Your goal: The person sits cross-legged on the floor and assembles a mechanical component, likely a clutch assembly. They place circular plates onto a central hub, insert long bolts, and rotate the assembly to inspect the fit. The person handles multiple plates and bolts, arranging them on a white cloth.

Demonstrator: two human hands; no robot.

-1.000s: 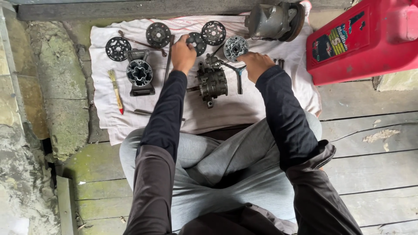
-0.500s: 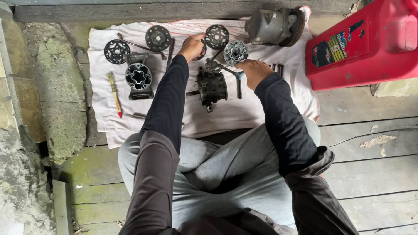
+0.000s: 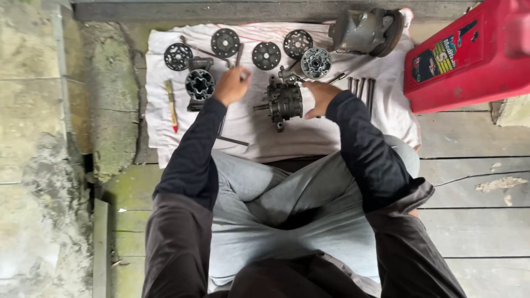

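Note:
I sit cross-legged before a white cloth (image 3: pixel 353 129) covered with dismantled machine parts. My left hand (image 3: pixel 232 85) is curled around the lower end of a dark metal bar (image 3: pixel 239 54) that lies between two round perforated discs (image 3: pixel 225 41) (image 3: pixel 266 55). My right hand (image 3: pixel 320 96) grips the right side of a dark metal pump body (image 3: pixel 284 102) standing in the middle of the cloth. A silver toothed hub (image 3: pixel 316 62) lies just above that hand.
A housing with a star-shaped bore (image 3: pixel 200 84), another disc (image 3: pixel 178 56), a small brush (image 3: pixel 171 102), a row of long bolts (image 3: pixel 360 85) and a large grey casing (image 3: pixel 364 30) share the cloth. A red canister (image 3: pixel 469 52) stands at right; a mossy stone edge (image 3: pixel 110 110) borders the left.
My left hand left the disc near the middle and moved left and down onto the dark bar. My right hand stays at the pump body.

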